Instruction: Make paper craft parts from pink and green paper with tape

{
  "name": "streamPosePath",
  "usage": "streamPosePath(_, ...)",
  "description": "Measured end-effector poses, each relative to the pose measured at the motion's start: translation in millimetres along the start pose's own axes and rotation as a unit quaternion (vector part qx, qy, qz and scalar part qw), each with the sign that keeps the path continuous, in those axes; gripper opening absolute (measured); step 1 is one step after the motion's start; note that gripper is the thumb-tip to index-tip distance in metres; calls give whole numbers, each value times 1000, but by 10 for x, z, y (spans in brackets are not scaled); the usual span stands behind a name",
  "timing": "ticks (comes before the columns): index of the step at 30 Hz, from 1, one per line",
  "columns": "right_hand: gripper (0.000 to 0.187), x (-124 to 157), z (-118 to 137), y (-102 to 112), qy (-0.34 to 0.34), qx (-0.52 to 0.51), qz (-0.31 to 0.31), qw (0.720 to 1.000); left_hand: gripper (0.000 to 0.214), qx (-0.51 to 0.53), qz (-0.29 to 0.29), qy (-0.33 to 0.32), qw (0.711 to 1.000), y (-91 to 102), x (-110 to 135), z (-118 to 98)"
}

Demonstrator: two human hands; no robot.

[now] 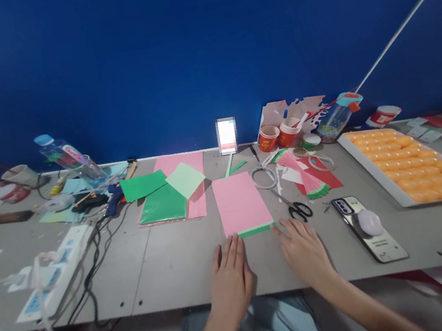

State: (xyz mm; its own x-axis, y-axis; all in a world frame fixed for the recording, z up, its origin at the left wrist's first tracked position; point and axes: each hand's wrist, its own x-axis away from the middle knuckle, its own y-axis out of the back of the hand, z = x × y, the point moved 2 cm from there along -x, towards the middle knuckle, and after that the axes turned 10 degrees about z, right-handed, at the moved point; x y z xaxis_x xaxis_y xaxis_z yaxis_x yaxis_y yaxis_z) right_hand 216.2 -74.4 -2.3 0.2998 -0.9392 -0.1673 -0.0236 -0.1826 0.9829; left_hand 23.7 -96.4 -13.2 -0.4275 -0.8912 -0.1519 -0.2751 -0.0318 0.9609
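A pink paper sheet (240, 202) lies on the grey table (169, 262) in front of me, with a green strip (258, 229) showing along its near edge. My left hand (231, 274) rests flat on the table just below the sheet's near left corner, fingers stretched out, fingertips touching the edge. My right hand (303, 247) lies flat too, fingers apart, fingertips at the sheet's near right corner. Neither hand holds anything.
Black scissors (299, 208) and a phone (368, 226) lie to the right, a tray of orange balls (415, 161) beyond. Green and pink sheets (167, 195), a folded watermelon fan (310, 180), red cups (278, 135), a power strip (56, 270) with cables and a bottle (68, 158) are around.
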Motion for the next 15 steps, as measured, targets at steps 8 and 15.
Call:
streamPosePath(8, 33, -8, -126, 2, -25, -46, 2, 999, 47, 17, 19, -12, 1000, -2, -74, 67)
streamPosePath(15, 43, -46, 2, -97, 91, -109, 2, 990, 46, 29, 25, -16, 999, -78, -134, 166)
